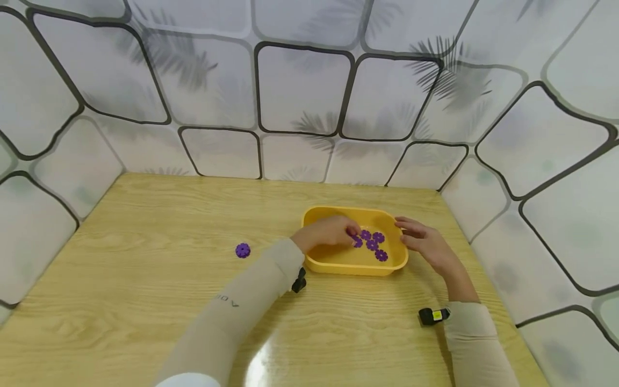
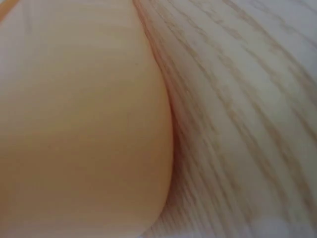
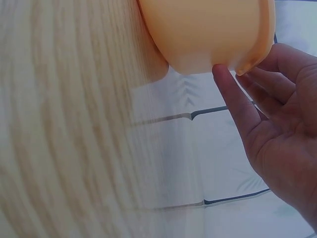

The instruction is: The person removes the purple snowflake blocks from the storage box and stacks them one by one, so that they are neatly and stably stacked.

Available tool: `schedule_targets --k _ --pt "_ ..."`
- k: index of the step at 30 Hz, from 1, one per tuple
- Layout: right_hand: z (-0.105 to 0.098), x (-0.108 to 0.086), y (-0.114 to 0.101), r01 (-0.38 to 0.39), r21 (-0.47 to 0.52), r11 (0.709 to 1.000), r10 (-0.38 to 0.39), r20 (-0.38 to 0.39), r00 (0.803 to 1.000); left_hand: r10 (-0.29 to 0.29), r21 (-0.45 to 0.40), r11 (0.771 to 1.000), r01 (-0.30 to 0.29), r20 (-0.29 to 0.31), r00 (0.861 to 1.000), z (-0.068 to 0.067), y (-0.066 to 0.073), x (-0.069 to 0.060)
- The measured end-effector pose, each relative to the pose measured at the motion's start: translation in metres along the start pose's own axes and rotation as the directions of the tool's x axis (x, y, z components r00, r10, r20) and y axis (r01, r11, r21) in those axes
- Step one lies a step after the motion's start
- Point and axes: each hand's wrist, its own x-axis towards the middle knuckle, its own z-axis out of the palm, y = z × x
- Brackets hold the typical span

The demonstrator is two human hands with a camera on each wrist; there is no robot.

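Note:
A yellow plastic basin stands on the wooden table with several purple flower-shaped discs lying on its floor. My left hand reaches over the basin's left side, its fingers curled down and pinching a purple disc close to the others. The fingertips are partly hidden in the head view. At the basin's right end, my right hand holds the rim, with fingers over the edge and the thumb against the outer wall. The left wrist view shows only the basin's outside wall and wood grain.
Another purple piece, looking thicker than a single disc, lies on the table left of the basin. Patterned white panels rise along the table's back and sides.

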Motion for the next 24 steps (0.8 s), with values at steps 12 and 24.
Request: schedule_targets --k 12,24 --pt "0.0004 -0.0006 0.001 -0.013 0.009 1.0 0.013 0.001 1.0 -0.007 -0.004 1.0 0.008 0.02 1.0 0.0053 -0.0002 0.0017" --pt "0.0004 0.0 -0.0019 -0.017 0.002 1.0 0.017 -0.001 1.0 -0.015 0.059 0.998 0.013 0.038 0.999 0.0091 -0.0006 0.0033"
